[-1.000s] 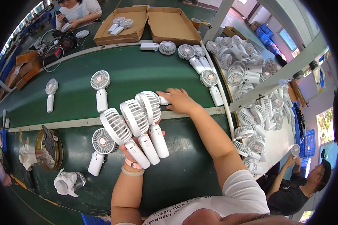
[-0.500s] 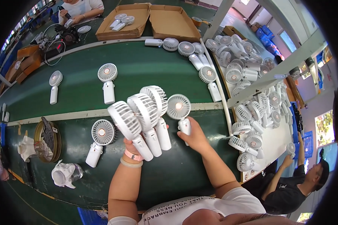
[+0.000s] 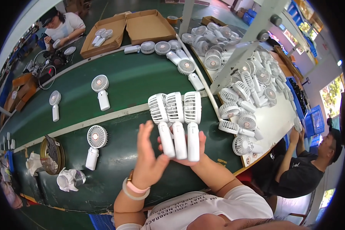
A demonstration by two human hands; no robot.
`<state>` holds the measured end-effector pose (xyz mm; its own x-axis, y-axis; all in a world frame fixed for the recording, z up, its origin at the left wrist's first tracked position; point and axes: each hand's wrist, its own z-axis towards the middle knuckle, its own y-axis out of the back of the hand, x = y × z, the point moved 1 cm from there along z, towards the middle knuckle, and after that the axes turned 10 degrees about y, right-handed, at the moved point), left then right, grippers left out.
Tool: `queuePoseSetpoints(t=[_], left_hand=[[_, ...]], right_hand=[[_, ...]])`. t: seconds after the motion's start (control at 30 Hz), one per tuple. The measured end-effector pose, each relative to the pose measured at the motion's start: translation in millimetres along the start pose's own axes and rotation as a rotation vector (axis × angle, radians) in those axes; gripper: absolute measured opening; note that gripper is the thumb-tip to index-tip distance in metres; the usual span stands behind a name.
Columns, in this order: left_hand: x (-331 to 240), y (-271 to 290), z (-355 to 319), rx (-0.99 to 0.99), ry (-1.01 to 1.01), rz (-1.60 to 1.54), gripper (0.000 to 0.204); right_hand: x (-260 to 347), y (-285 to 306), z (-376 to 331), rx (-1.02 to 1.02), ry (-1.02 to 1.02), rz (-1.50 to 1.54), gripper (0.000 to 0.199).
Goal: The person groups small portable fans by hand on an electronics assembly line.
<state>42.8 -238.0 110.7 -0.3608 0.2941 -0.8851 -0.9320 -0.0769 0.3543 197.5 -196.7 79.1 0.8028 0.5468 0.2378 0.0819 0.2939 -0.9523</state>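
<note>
Three white handheld fans point(image 3: 180, 142) stand side by side in my right hand point(image 3: 201, 146), which grips them by their handles, heads upward. The hand's palm is mostly hidden behind the handles. Just to their left my left hand point(image 3: 146, 163) is raised with fingers spread, holding nothing, its thumb close to the leftmost handle. On the dark green bench further left lies one more white fan point(image 3: 97, 137), face up. Two others, a nearer-middle fan point(image 3: 100, 83) and a far-left fan point(image 3: 55, 98), lie on the green strip beyond the pale rail.
A large pile of white fans point(image 3: 253, 82) covers the side table point(image 3: 278, 132) at right, beside a metal post point(image 3: 237, 50). An open cardboard box point(image 3: 149, 27) stands at the back. A gold tin point(image 3: 61, 155) and a cloth-topped jar point(image 3: 79, 177) sit left. Co-workers sit at far left and right.
The fans held in my left hand are now in my right hand, which has moved right. My left hand has let go and opened. The single fan in my right hand is no longer separately visible.
</note>
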Motion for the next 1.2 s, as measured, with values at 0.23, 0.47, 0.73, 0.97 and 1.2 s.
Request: queuePoseSetpoints(t=[0.23, 0.47, 0.73, 0.97, 1.2], left_hand=[[115, 16, 26, -0.44, 0.466, 0.16, 0.045], [151, 44, 121, -0.426, 0.485, 1.011, 0.061], [222, 68, 149, -0.509, 0.776, 1.116, 0.06], [157, 27, 120, -0.028, 0.447, -1.477, 0.041], [94, 15, 76, 0.111, 0.322, -1.639, 0.043]], right_hand=[[22, -2, -19, 0.106, -0.001, 0.137, 0.083], [126, -25, -97, -0.149, 0.451, -0.642, 0.092], [301, -3, -199, -1.221, 1.043, -0.775, 0.047], [420, 75, -228, -1.487, 0.787, -0.696, 0.05], [472, 118, -228, -1.297, 0.931, -1.104, 0.06]])
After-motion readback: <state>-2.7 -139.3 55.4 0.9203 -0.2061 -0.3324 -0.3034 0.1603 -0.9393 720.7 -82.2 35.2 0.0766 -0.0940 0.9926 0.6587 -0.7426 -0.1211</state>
